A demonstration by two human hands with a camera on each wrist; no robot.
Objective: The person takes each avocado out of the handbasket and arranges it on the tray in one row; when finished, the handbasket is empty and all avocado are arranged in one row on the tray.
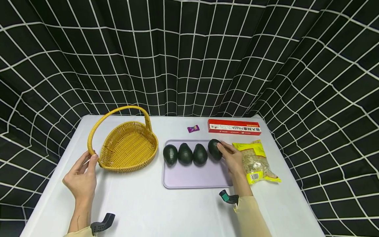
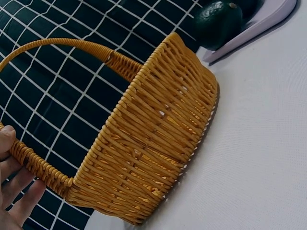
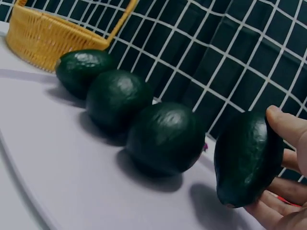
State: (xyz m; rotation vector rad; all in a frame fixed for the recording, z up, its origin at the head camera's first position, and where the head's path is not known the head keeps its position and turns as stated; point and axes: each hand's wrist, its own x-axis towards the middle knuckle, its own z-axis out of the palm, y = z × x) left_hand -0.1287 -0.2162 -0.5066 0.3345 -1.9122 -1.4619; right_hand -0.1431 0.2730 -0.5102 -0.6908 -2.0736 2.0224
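Observation:
My left hand (image 1: 82, 176) grips the handle of a yellow wicker basket (image 1: 130, 144) at its left end; the left wrist view shows fingers and thumb around the wrapped handle. No contents show inside the basket. My right hand (image 1: 234, 159) holds a dark green avocado (image 3: 247, 160) between thumb and fingers, at the right end of a pale lilac tray (image 1: 195, 177). In the right wrist view this avocado appears raised a little off the tray. Three more avocados, a left one (image 1: 170, 154), a middle one (image 1: 185, 153) and a right one (image 1: 200, 154), lie in a row on the tray.
Behind the tray lies a small purple wrapped packet (image 1: 193, 128). A red and white pasta box (image 1: 234, 127) sits at the back right. Beside my right hand is a yellow, see-through bag (image 1: 257, 161). A black gridded curtain (image 1: 177, 65) surrounds the white table (image 1: 142, 204).

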